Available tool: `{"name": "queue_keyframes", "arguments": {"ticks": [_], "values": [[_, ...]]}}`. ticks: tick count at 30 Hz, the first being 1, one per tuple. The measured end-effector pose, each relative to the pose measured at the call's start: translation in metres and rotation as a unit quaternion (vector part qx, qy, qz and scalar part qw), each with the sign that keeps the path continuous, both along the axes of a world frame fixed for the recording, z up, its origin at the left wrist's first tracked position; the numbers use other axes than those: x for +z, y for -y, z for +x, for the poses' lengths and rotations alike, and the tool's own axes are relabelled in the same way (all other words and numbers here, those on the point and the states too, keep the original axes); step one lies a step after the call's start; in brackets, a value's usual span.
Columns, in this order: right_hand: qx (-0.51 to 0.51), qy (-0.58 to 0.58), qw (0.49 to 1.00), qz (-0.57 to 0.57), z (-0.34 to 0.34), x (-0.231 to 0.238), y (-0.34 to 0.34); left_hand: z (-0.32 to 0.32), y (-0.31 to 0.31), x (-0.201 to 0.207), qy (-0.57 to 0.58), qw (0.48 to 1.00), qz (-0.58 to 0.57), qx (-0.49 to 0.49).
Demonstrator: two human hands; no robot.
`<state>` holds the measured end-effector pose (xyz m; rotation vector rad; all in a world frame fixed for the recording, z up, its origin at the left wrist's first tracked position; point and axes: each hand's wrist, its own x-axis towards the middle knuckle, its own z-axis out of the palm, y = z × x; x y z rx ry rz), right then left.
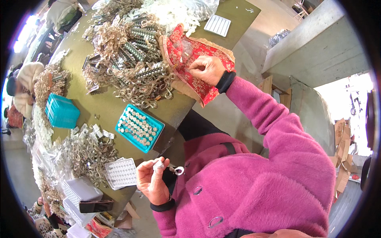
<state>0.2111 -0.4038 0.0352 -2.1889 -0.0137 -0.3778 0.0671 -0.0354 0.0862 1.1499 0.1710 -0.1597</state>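
Note:
My left hand (152,183) pinches a small white piece (158,165) between thumb and fingers. A short dangling part with a pale ring (179,170) hangs beside it, against my pink coat. Over a red floral cloth (201,85) at the table's edge, my right hand (208,70) is closed in a pinch. Whatever is in those fingers, if anything, is too small to make out. Some clear plastic bits (183,49) lie on the cloth near that hand. Between my hands, further left, a teal tray (145,148) holds rows of small round silver-topped pieces.
A large heap of green-and-black strips with beige loops (131,55) covers the table's far part. Stacked teal trays (62,112) stand left, near another pile of small looped parts (89,152). White dimpled trays (121,173) lie by my left hand; a dark phone (96,206) rests nearby.

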Motion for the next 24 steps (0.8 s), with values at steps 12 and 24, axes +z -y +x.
{"name": "queue_keyframes", "arguments": {"ticks": [12, 24], "values": [[-0.006, -0.021, 0.993, 0.119, -0.002, -0.012, 0.003, -0.004, -0.007, -0.001, -0.033, 0.998, -0.049, 0.002], [0.176, -0.206, 0.915, 0.299, -0.063, 0.071, -0.068, 0.002, 0.0, 0.006, -0.063, 0.991, -0.114, -0.028]]}}
